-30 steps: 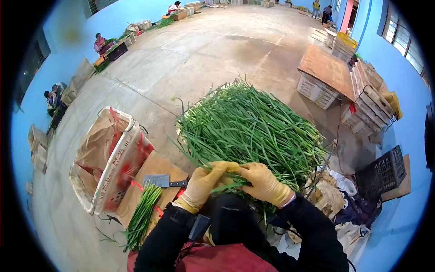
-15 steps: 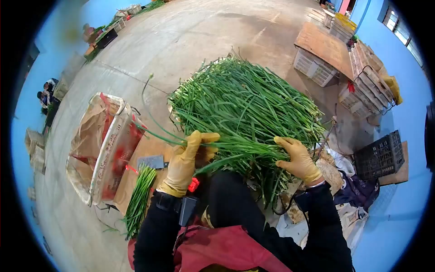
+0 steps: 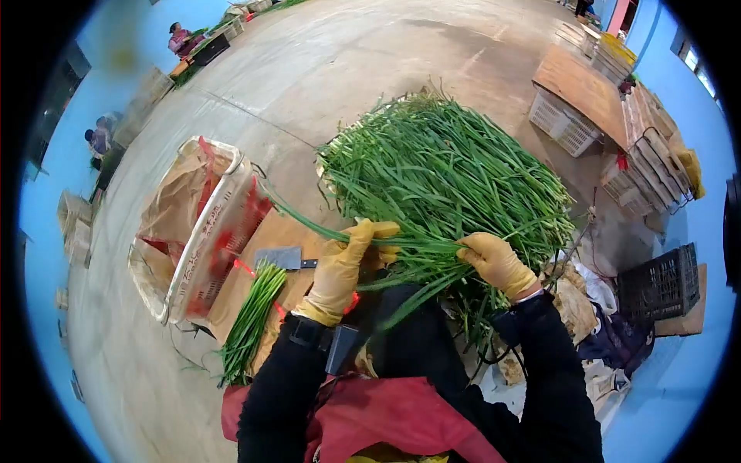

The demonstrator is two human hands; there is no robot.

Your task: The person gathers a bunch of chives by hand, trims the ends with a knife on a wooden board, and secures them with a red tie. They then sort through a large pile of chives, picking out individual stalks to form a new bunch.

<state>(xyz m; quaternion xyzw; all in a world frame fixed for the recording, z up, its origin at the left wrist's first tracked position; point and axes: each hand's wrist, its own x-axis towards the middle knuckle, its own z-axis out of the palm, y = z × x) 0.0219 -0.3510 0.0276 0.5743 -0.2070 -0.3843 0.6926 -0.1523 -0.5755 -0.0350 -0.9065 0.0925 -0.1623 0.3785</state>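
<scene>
My left hand (image 3: 345, 268), in a yellow glove, is closed around a few long green stalks (image 3: 305, 222) that stick out to its upper left. The fingers of my right hand (image 3: 498, 262), gloved too, pinch the leafy part of the same strands at the near edge of a large heap of green stalks (image 3: 448, 170). To the left, a cleaver (image 3: 279, 258) with a dark handle lies on a wooden board (image 3: 266, 234). A tidy bundle of green stalks (image 3: 253, 324) rests across that board, beside a red tie.
A white basket lined with brown paper (image 3: 226, 224) stands at the left. A black crate (image 3: 658, 283) is at the right, below stacked white crates (image 3: 644, 170) and a board-topped crate (image 3: 563, 119). Two people (image 3: 185, 40) (image 3: 100, 140) sit far off at the upper left.
The view has shifted, so the heap and basket appear farther right. My right hand has come closer to my left hand, and the stalks' free end now points less steeply upward.
</scene>
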